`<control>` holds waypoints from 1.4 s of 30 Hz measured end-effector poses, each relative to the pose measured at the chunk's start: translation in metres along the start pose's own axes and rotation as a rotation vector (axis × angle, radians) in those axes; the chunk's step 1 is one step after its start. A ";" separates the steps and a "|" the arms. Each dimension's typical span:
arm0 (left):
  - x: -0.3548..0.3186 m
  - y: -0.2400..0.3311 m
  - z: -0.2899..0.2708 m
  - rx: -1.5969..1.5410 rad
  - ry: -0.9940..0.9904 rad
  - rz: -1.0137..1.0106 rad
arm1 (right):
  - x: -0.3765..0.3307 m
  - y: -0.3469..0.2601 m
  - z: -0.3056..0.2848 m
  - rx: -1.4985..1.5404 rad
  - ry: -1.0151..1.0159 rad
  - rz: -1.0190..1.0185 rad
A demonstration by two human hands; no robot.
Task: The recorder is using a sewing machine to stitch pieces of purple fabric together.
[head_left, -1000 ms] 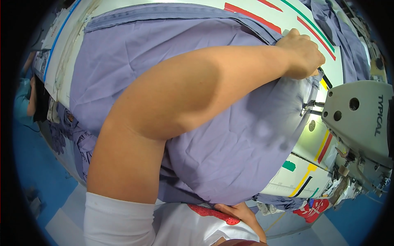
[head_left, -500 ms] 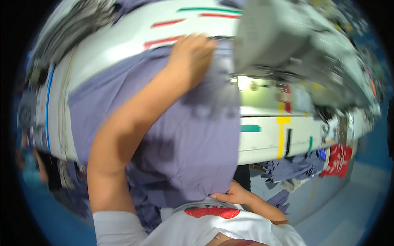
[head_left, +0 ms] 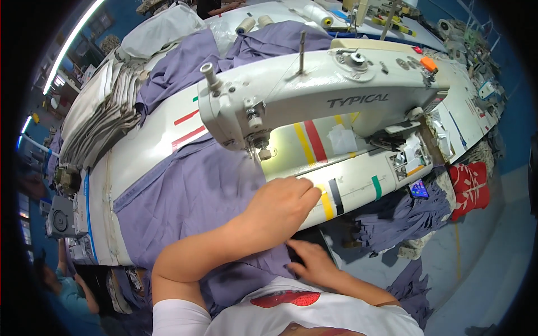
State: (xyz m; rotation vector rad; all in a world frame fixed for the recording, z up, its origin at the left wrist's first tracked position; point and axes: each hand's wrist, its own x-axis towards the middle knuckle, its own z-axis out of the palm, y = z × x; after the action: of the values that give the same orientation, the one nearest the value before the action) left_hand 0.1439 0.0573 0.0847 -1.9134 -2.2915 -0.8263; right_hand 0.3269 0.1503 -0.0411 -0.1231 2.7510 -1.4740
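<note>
A purple cloth [head_left: 185,196] lies across the sewing machine's bed and hangs over the front edge onto my lap. My left hand [head_left: 283,204] is closed, knuckles up, over the cloth's right edge near the front of the bed; its fingertips are hidden. Lower and to the right, my right hand [head_left: 314,260] has thumb and forefinger apart beside the hanging cloth. The white sewing machine [head_left: 314,95] stands behind the cloth, its needle area [head_left: 262,152] lit and just above the cloth's far right corner.
Stacked pale cloth pieces [head_left: 98,112] stand at the left. More purple fabric [head_left: 269,42] lies behind the machine, near thread cones [head_left: 245,26]. At the right are a small-parts tray [head_left: 412,157], a phone [head_left: 418,189] and a red cloth [head_left: 469,190]. Another person [head_left: 67,291] is at far left.
My left hand has come down and right from the cloth's far edge. My right hand has let go of the cloth's near edge. The view has tilted, showing more of the machine.
</note>
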 end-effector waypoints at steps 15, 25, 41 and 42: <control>-0.087 -0.025 0.017 -0.100 0.030 -0.296 | 0.193 -0.082 -0.271 -0.505 0.734 -0.221; -0.095 -0.027 0.020 -0.095 0.045 -0.300 | 0.198 -0.073 -0.265 -0.765 0.786 -0.373; -0.099 -0.035 0.026 -0.117 0.049 -0.315 | 0.196 -0.068 -0.262 -0.653 0.800 -0.336; -0.099 -0.035 0.025 -0.118 0.047 -0.305 | 0.194 -0.069 -0.264 -0.657 0.774 -0.367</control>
State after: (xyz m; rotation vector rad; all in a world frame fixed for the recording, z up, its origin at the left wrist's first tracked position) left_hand 0.1423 -0.0246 0.0146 -1.5831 -2.5983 -1.0448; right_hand 0.1239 0.3167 0.1666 -0.0729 3.9377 -0.6366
